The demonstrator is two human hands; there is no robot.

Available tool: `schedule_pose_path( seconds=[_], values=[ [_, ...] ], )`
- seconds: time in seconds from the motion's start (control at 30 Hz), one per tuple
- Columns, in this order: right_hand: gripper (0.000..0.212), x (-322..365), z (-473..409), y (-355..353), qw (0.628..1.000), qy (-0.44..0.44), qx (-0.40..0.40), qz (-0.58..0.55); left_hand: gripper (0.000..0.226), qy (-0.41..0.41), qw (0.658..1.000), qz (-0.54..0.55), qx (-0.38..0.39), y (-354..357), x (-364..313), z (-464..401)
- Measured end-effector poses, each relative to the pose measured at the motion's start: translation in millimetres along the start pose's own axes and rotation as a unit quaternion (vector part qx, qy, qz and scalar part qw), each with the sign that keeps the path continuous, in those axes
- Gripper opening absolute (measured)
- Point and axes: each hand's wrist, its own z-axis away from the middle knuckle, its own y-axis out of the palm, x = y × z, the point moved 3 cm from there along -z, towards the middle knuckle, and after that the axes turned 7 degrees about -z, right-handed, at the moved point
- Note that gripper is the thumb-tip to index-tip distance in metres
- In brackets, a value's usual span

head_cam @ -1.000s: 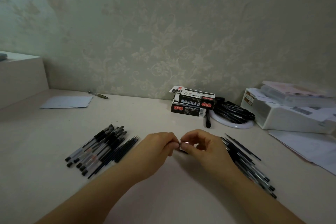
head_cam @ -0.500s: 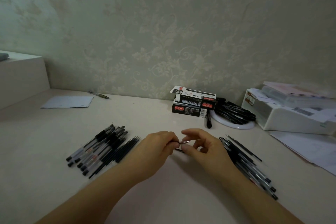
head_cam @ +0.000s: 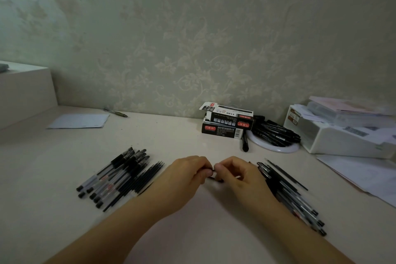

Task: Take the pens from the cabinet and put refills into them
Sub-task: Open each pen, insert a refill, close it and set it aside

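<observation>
My left hand and my right hand meet at the middle of the table, both pinching one dark pen that is mostly hidden between the fingers. A bundle of black-capped pens lies to the left, with thin dark refills along its right side. Another row of pens and refills lies to the right, partly behind my right wrist.
Two stacked black pen boxes stand by the wall. A white dish with black pens sits beside them, with a loose black pen in front. White organiser and papers at right; a paper sheet at left.
My right hand's fingers have curled in closer to my left hand, and the pen part between them shows less. The hands stay at the same spot.
</observation>
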Motion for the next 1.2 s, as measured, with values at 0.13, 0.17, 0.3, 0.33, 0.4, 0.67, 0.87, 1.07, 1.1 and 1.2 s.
schedule_pose_path(
  seconds=[0.13,0.17,0.3,0.33,0.4,0.67,0.87,1.07,1.1,1.2],
  values=[
    [0.008,-1,-1,-2,0.999,0.006,-0.006,-0.032,0.017,-0.012,1.000,0.007,0.001,0,2,0],
    [0.007,-1,-2,-3,0.999,0.007,-0.018,-0.041,0.017,-0.018,1.000,0.008,-0.003,0,3,0],
    [0.010,-4,-5,-14,0.991,0.021,-0.108,-0.077,0.017,-0.041,0.999,-0.009,-0.018,-2,8,-1],
    [0.010,-5,-5,-17,0.988,0.028,-0.124,-0.089,0.016,-0.046,0.999,-0.013,-0.018,-2,9,-1],
    [0.009,-8,-5,-19,0.984,0.045,-0.139,-0.107,0.017,-0.045,0.999,-0.012,-0.013,-1,10,1],
    [0.007,-6,-4,-21,0.970,0.049,-0.199,-0.134,0.038,-0.032,0.999,-0.029,-0.013,-4,7,0],
    [0.008,-7,-3,-20,0.964,0.047,-0.221,-0.141,0.036,-0.029,0.999,-0.020,-0.032,-6,5,-1],
    [0.011,-7,-2,-17,0.957,0.047,-0.223,-0.179,0.037,-0.034,0.998,-0.019,-0.044,-8,5,-2],
    [0.012,-7,-3,-17,0.956,0.048,-0.224,-0.184,0.037,-0.035,0.998,-0.019,-0.045,-8,5,-1],
    [0.013,-7,-3,-17,0.955,0.043,-0.230,-0.185,0.036,-0.042,0.998,-0.026,-0.048,-9,5,-2]
  ],
)
